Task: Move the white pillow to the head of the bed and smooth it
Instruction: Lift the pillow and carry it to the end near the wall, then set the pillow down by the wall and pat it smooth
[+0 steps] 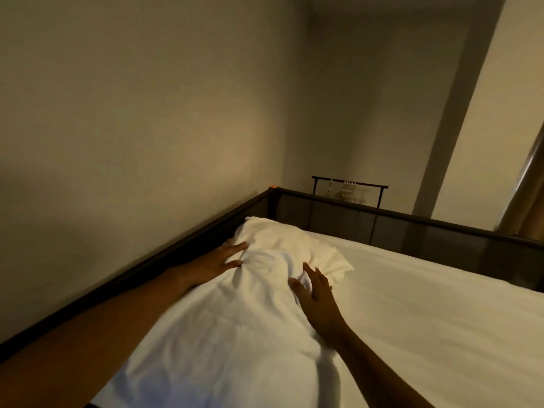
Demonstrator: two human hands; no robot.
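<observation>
The white pillow (282, 248) lies wrinkled on the white sheet (426, 313), pushed into the far left corner of the bed by the dark rail. My left hand (223, 259) lies flat against the pillow's left side, fingers spread. My right hand (316, 290) rests flat on the pillow's near right part, fingers apart and pointing away from me. Neither hand grips the fabric. Part of the pillow's near end blends with the sheet, so its edge is hard to tell.
A dark metal bed frame (412, 228) with mesh panels runs along the wall on the left and across the far end. Behind it stands a black rack (350, 187) with hangers. Plain walls rise close on the left and ahead.
</observation>
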